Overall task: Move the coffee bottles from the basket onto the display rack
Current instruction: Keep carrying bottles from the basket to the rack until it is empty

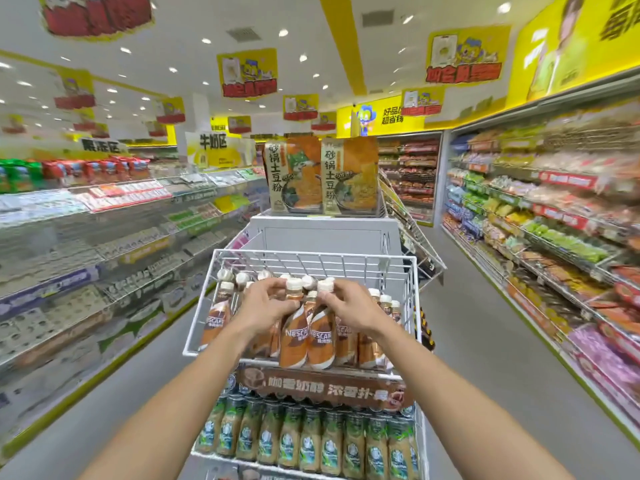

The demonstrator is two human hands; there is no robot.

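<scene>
Two coffee bottles (295,337), necks gripped by left hand (266,306), right hand (353,306), at wire rack (311,254) (shop aisle (485,341)).

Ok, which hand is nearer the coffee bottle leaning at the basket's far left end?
Left. The left hand is just right of that leaning bottle, gripping the neck of a middle bottle; the right hand is farther right, gripping the neighbouring bottle.

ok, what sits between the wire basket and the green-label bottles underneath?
Head view: a brown printed banner runs across between the wire basket holding the coffee bottles and the green-label bottles below.
</scene>
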